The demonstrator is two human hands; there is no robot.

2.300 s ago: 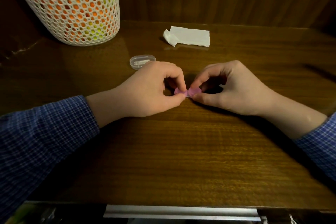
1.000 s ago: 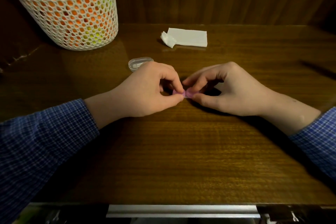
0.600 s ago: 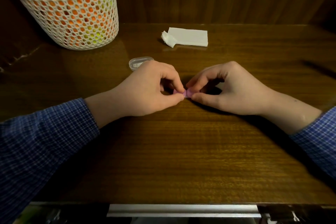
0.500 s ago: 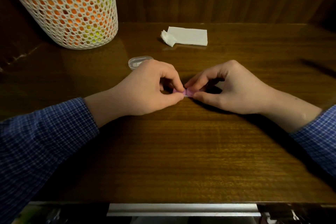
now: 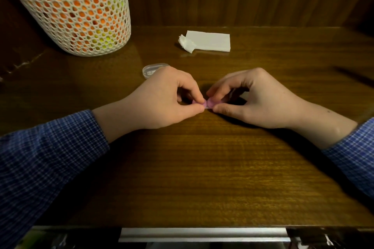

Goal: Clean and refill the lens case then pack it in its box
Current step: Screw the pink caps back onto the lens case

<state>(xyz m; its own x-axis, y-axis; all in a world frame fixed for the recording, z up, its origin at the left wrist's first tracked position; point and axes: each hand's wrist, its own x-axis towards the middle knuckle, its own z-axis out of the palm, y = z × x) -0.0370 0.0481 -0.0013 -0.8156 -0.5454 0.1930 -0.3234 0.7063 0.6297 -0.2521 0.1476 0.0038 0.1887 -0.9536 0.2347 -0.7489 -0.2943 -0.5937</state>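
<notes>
A small pink lens case (image 5: 209, 103) lies on the wooden table (image 5: 202, 168) between my hands, mostly hidden by my fingers. My left hand (image 5: 162, 99) pinches its left end between thumb and forefinger. My right hand (image 5: 253, 99) pinches its right cap the same way. A clear plastic box (image 5: 152, 67) lies just behind my left hand, partly hidden by it.
A folded white tissue (image 5: 208, 41) with a crumpled piece beside it lies at the back of the table. A white mesh basket (image 5: 74, 12) with orange and yellow contents stands at the back left. A wooden wall rises behind.
My fingers have closed further over the pink lens case, so less of it shows than 2.3 s ago. Both hands have stayed in place.
</notes>
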